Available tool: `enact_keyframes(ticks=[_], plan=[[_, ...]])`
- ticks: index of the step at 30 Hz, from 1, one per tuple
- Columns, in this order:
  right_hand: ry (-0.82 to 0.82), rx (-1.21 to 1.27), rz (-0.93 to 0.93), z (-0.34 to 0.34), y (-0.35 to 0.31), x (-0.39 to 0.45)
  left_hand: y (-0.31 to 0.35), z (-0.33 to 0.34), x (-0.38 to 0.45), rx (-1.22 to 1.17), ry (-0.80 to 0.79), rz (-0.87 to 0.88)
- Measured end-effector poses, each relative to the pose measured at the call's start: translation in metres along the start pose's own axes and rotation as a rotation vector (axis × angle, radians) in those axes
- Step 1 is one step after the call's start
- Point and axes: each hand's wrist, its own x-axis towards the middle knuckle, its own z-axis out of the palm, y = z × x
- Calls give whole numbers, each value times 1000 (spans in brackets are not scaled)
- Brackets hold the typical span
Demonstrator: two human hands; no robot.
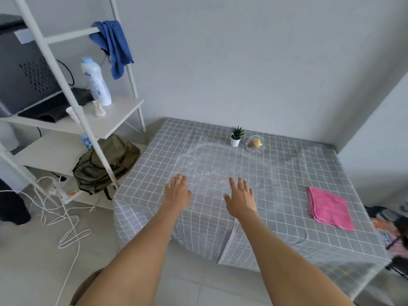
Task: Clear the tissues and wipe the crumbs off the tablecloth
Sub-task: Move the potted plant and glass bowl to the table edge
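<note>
A grey checked tablecloth [276, 184] covers the table. Pale crumbs [205, 168] lie scattered over its middle, just beyond my fingertips. My left hand [177, 193] is flat and open, palm down, near the table's front left edge. My right hand [240, 198] is likewise open and palm down, a little to its right. Neither hand holds anything. A folded pink cloth [329, 207] lies on the tablecloth at the right, well apart from both hands. I see no tissues on the table.
A small potted plant [235, 136] and a clear glass dish [255, 144] stand at the table's back. Left of the table is a white shelf [106, 120] with a bottle, a blue cloth and a microwave; a green backpack [106, 164] and cables lie on the floor.
</note>
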Motion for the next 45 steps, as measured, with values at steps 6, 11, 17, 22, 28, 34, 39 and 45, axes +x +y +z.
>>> enact_keyframes(ticks=[6, 11, 17, 22, 28, 34, 39, 45], plan=[[-16, -4, 55, -15, 70, 25, 76, 10, 28, 5, -24, 69], [-33, -9, 67, -18, 97, 49, 107, 14, 56, -12, -37, 108], [-45, 25, 102, -15, 117, 92, 122, 16, 108, -10, -70, 119], [-46, 34, 152, -14, 131, 144, 129, 16, 169, -11, -122, 131], [-49, 66, 227, -21, 140, 213, 133, 12, 249, 7, -177, 142], [-20, 98, 293, -16, 141, 270, 135, 9, 313, -31, -168, 176], [7, 141, 306, -6, 146, 299, 128, 22, 347, -81, -177, 174], [87, 258, 334, 3, 156, 329, 127, 40, 371, -168, -84, 189]])
